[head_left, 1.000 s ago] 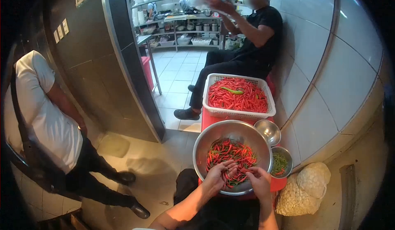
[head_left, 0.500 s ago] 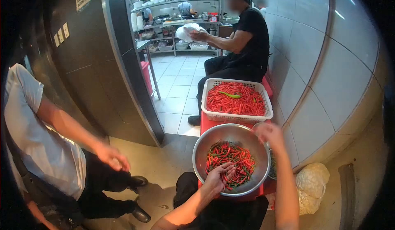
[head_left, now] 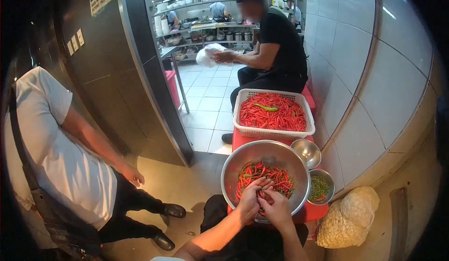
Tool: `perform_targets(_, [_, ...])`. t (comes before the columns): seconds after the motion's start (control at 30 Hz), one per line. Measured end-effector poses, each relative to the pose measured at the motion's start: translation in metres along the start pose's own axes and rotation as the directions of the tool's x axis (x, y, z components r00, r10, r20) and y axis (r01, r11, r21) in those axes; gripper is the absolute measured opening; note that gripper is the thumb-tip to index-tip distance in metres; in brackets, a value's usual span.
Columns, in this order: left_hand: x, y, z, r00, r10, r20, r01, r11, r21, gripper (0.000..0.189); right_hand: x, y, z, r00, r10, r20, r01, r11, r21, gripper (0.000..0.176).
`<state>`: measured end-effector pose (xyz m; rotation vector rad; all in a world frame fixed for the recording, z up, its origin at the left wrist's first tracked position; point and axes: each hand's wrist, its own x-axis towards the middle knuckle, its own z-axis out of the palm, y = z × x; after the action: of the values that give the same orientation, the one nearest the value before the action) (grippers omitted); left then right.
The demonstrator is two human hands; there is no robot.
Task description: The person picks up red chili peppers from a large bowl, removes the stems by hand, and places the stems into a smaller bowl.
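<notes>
A large steel bowl holds a heap of red chili peppers with green stems. Over its near side, my left hand is cupped palm up, fingers curled around a few chili peppers that are mostly covered. My right hand meets it from the right, thumb and fingers pinched together at the left palm; whatever sits in that pinch is hidden. To the right of the big bowl stand a small steel bowl and another small bowl with green stems and a little red in it.
Beyond the bowl, a white basket full of red chilies shares the red bench. A seated person in black handles a white plastic bag. Another person stands at left. A filled bag lies near the tiled wall.
My right hand has come from the right-hand small bowls down to my left hand, uncovering those bowls. The standing person's arm has lowered. The seated person's bag has shifted.
</notes>
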<state>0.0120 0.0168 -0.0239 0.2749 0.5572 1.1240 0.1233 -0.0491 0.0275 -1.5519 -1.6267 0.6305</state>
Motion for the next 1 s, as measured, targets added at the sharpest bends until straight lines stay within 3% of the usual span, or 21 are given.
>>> perform_targets(0.17, [0.003,-0.013,0.003,0.997,0.082,-0.013,-0.081,0.991,0.104,0.039,-0.005,0.012,0.019,0.991,-0.06,-0.119,0.05,0.995,-0.09,0.028])
perform_targets(0.27, [0.0,-0.015,-0.001,0.995,0.093,0.029,-0.097,0.983,0.153,0.037,-0.002,0.022,0.022,0.99,-0.023,-0.14,0.023,1.0,-0.002,0.022])
perform_targets(0.4, [-0.013,-0.008,0.01,0.993,0.112,0.043,-0.118,0.972,0.205,0.034,-0.001,0.025,0.02,0.978,0.194,-0.081,-0.176,0.966,0.188,0.02])
perform_targets(0.5, [-0.023,-0.003,0.019,0.997,0.072,0.035,-0.079,0.965,0.249,0.034,0.001,0.037,0.022,0.978,0.188,-0.089,-0.154,0.943,0.295,0.018])
perform_targets(0.6, [-0.019,-0.007,0.016,0.993,0.08,0.088,-0.098,0.967,0.234,0.034,0.0,0.035,0.022,0.958,0.275,-0.081,-0.215,0.876,0.432,0.016])
perform_targets(0.73, [-0.021,-0.013,0.017,0.992,0.085,0.097,-0.103,0.973,0.206,0.035,0.0,0.042,0.023,0.962,0.195,-0.192,-0.137,0.951,0.277,0.015])
perform_targets(0.83, [-0.023,-0.011,0.017,0.992,0.078,0.102,-0.095,0.98,0.176,0.034,0.001,0.041,0.021,0.968,0.167,-0.189,-0.121,0.965,0.231,0.015])
perform_targets(0.93, [-0.024,-0.009,0.017,0.995,0.056,0.079,-0.068,0.984,0.162,0.033,0.001,0.027,0.018,0.954,0.288,-0.082,-0.215,0.851,0.479,0.015])
perform_targets(1.0, [-0.02,-0.006,0.014,0.995,0.057,0.085,-0.072,0.979,0.191,0.033,0.003,0.028,0.023,0.96,0.259,-0.102,-0.174,0.842,0.51,0.017])
